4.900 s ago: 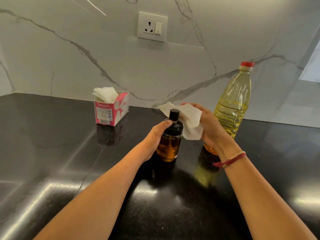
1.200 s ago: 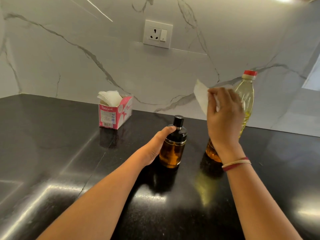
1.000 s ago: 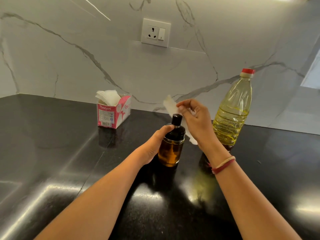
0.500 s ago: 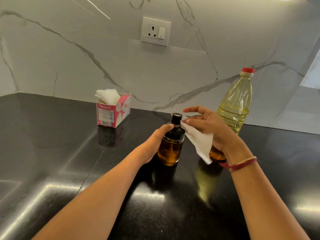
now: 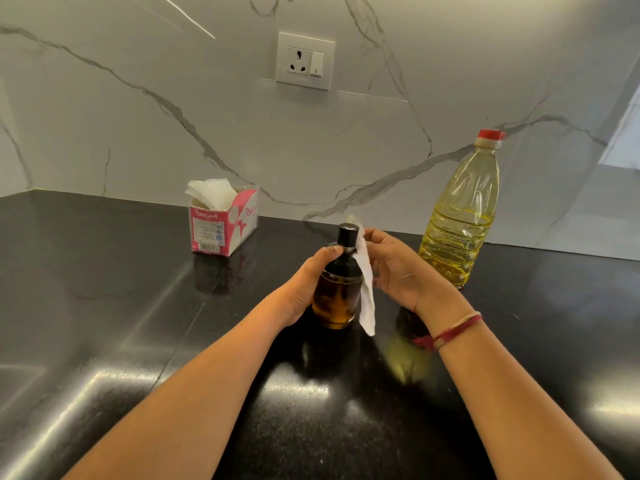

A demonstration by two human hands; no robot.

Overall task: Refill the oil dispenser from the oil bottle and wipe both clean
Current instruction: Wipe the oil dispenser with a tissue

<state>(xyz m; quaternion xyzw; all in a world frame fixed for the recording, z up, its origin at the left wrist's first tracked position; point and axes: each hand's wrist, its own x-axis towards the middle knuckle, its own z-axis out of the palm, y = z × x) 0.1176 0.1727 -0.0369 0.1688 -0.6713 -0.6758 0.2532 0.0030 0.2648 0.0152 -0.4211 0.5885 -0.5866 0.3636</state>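
The oil dispenser (image 5: 337,299), amber glass with a black top and cap, stands upright on the black counter. My left hand (image 5: 304,285) grips its left side near the shoulder. My right hand (image 5: 398,271) holds a white tissue (image 5: 367,296) against the dispenser's right side, by the cap; the tissue hangs down beside the glass. The oil bottle (image 5: 460,216), clear plastic with yellow oil and a red cap, stands upright to the right, behind my right hand.
A pink and white tissue box (image 5: 223,223) with tissues sticking out stands at the back left of the counter (image 5: 104,306). A wall socket (image 5: 304,60) sits on the marble backsplash.
My right hand came down from near the oil bottle and brought the tissue against the dispenser's cap and right side. My left hand has kept its hold on the dispenser.
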